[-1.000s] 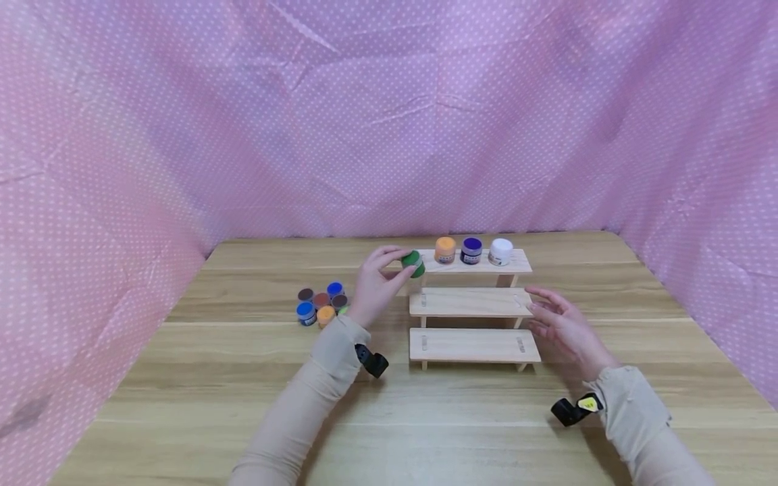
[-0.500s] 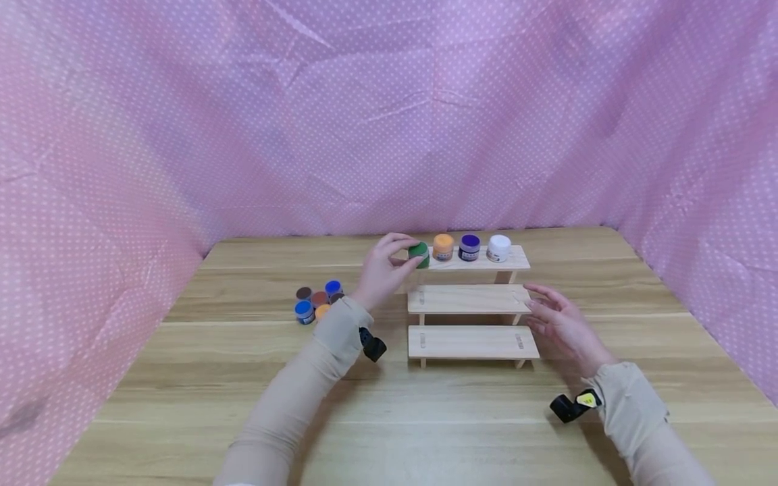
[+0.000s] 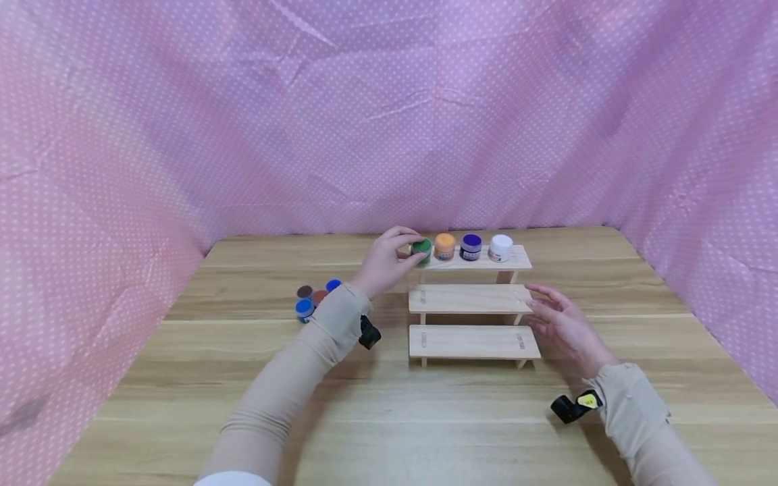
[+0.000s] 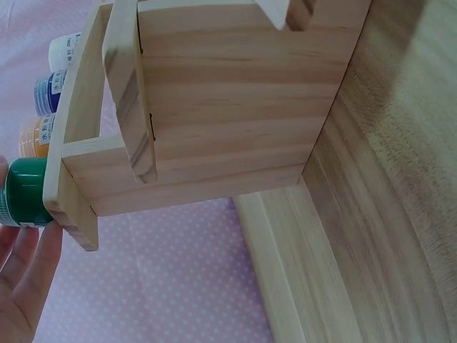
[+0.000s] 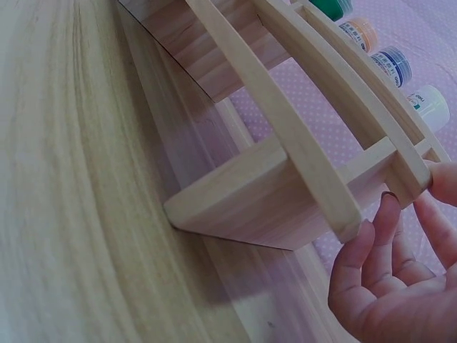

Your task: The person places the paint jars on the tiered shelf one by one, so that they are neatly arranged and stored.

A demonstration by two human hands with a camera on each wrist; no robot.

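Taking the three-tier wooden stand point(image 3: 471, 298) as our clock's centre, we start at six o'clock with its bottom tier point(image 3: 474, 341). Between three and four, our right hand point(image 3: 566, 329) has its fingers curled round the stand's end; the bare wood looks light and stiff, apt to slide, so the end seems a sound hold. Several loose paint jars point(image 3: 304, 310) sit at nine, partly behind our sleeve. Between ten and eleven, our left hand point(image 3: 384, 262) pinches the green paint jar point(image 3: 422, 250) by its round side, at the left end of the top tier point(image 3: 520, 258). We judge it small, light, rigid plastic, smooth enough to slip, best taken by opposite sides. Along that tier stand the orange jar point(image 3: 445, 247) at eleven, purple jar point(image 3: 471, 247) at twelve and white jar point(image 3: 501, 248) at one.
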